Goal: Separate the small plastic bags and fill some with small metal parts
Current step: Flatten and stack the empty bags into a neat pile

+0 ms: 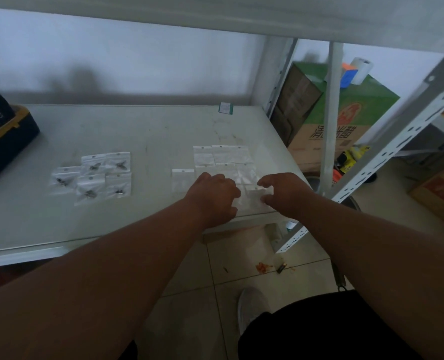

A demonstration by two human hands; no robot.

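The pale grey laminate table (137, 131) carries the whole job, and it reads as roughly half done. At its left edge sits a dark blue tool case with a yellow latch (5, 141); its contents are hidden, so whether loose metal parts remain there cannot be told.

On the right half of the table lies a spread of empty clear plastic zip bags (223, 157), laid flat in rows that touch or overlap. One empty clear bag (180, 178) lies on its own just left of that group. None of these shows anything dark inside, so they look unfilled and only partly separated.

On the left half, well apart from them, is a cluster of five filled clear zip bags (96, 175), each holding a small dark clump of metal parts (90, 194). Filling has therefore begun; how many more bags are meant to be filled is not shown.

The left hand (215, 193) rests knuckles-up on the near row of empty bags, its fingers curled down onto the plastic. The right hand (280, 193) hovers at the same row with thumb and fingers curved toward each other around a bag's edge (254, 196). Whether either hand actually pinches the plastic cannot be told. The likely step is peeling one bag from its neighbours.
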